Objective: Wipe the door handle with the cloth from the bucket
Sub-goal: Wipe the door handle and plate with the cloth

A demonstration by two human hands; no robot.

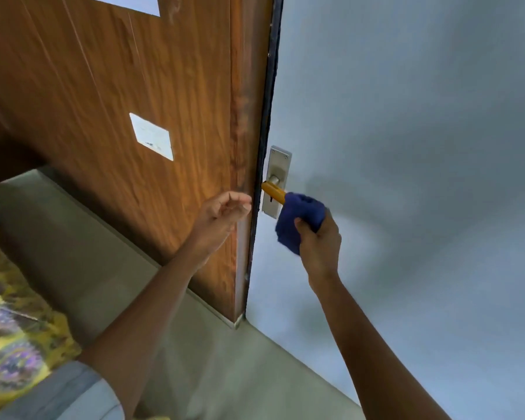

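A yellow lever door handle (273,191) sticks out from a silver metal plate (278,168) on the pale grey-blue door (406,147). My right hand (319,241) grips a bunched dark blue cloth (299,218) that is wrapped over the outer end of the handle. My left hand (222,215) hovers at the brown wooden edge (243,177) beside the handle, fingers loosely curled, holding nothing. No bucket is in view.
A wood-grain panel (103,101) with two white stickers (152,136) fills the upper left. Grey-green floor (164,328) runs below. A yellow and purple patterned fabric (9,338) lies at the lower left.
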